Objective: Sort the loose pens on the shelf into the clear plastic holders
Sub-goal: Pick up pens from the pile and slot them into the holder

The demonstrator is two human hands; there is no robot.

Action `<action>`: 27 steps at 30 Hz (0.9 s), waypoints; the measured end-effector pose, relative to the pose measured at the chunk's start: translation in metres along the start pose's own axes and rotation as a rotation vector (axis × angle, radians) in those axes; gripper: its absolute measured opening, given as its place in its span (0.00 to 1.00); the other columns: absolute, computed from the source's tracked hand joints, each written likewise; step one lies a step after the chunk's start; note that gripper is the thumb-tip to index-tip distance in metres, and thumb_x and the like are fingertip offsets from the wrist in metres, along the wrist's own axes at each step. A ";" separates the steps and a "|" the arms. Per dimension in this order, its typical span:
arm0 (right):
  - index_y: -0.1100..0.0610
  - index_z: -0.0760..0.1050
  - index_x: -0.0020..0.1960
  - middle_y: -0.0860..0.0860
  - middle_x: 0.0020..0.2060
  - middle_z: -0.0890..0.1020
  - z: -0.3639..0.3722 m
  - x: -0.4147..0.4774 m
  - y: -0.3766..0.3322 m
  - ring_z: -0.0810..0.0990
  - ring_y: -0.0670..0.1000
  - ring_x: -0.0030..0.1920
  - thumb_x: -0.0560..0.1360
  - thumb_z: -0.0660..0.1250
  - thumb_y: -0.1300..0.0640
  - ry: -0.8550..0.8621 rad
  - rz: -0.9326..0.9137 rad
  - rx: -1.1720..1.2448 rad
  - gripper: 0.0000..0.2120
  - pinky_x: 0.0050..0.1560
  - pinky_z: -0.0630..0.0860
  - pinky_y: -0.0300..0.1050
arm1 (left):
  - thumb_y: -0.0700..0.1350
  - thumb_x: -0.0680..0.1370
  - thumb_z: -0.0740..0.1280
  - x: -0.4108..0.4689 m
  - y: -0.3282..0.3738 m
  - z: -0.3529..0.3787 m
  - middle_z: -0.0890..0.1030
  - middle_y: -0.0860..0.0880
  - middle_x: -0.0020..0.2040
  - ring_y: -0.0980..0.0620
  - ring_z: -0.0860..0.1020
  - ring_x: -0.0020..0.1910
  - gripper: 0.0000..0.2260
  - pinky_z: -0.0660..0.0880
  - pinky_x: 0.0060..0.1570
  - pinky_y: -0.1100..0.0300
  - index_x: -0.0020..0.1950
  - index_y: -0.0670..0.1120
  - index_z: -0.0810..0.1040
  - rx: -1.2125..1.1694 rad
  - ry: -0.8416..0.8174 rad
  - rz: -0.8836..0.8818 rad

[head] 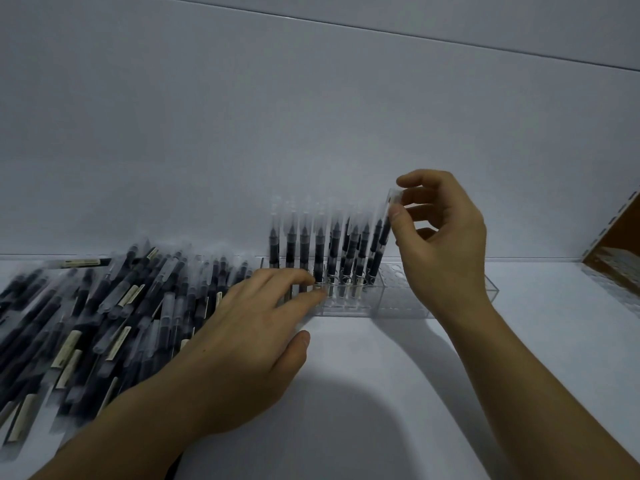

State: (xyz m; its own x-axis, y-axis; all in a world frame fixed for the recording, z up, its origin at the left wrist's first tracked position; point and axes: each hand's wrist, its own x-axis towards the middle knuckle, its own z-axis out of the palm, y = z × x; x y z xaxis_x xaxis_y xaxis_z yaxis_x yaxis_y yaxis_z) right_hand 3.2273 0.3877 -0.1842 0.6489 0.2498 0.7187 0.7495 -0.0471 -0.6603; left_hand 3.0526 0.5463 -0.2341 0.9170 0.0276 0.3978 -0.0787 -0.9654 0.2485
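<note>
Fingers (pixel 398 218) of right hand (pixel 446 237) pinch a pen (pixel 379 244); left hand (pixel 249 327) touches holder (pixel 349 308), fingers spread.

Loose pens (pixel 104 306), dark with clear caps, are heaped on the shelf (pixel 381 375). Upright pens (pixel 318 251) are ranked in a clear plastic holder (pixel 349 308), a tilted pen (pixel 379 244) at its right end, beside a second holder (pixel 403 299).

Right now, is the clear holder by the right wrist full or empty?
Empty: that holder shows bare holes; the standing pens sit in the neighbouring holder.
</note>
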 end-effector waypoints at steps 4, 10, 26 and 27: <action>0.51 0.77 0.53 0.44 0.47 0.83 0.001 0.000 0.000 0.83 0.46 0.45 0.78 0.70 0.63 -0.006 -0.011 -0.090 0.08 0.36 0.74 0.34 | 0.52 0.79 0.59 0.001 -0.001 0.000 0.67 0.60 0.70 0.59 0.63 0.70 0.21 0.67 0.68 0.54 0.73 0.55 0.70 0.003 -0.001 0.001; 0.50 0.77 0.50 0.41 0.44 0.82 0.001 -0.001 0.000 0.82 0.43 0.44 0.76 0.71 0.63 0.000 -0.014 -0.184 0.08 0.39 0.79 0.38 | 0.56 0.80 0.55 0.000 -0.001 -0.003 0.65 0.59 0.72 0.58 0.62 0.72 0.23 0.68 0.69 0.51 0.75 0.55 0.68 0.014 -0.036 0.010; 0.56 0.77 0.50 0.48 0.39 0.76 0.032 -0.039 -0.021 0.73 0.44 0.38 0.73 0.70 0.64 -0.103 -0.252 -0.210 0.08 0.40 0.70 0.36 | 0.54 0.83 0.59 0.002 -0.003 -0.025 0.69 0.60 0.68 0.61 0.68 0.65 0.19 0.71 0.65 0.58 0.73 0.54 0.70 0.070 -0.044 0.003; 0.55 0.77 0.49 0.47 0.38 0.76 0.035 -0.042 -0.022 0.73 0.45 0.37 0.72 0.70 0.65 -0.140 -0.253 -0.207 0.08 0.39 0.71 0.38 | 0.53 0.83 0.60 0.001 -0.003 -0.026 0.71 0.59 0.66 0.60 0.69 0.64 0.17 0.72 0.63 0.57 0.72 0.54 0.71 0.066 -0.037 -0.005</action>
State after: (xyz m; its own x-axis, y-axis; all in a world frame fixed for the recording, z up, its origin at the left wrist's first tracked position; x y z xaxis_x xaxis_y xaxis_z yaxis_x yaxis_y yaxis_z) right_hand 3.1793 0.4116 -0.2074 0.4256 0.4079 0.8078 0.9043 -0.1580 -0.3966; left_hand 3.0436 0.5561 -0.2115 0.9312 0.0244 0.3637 -0.0490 -0.9804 0.1910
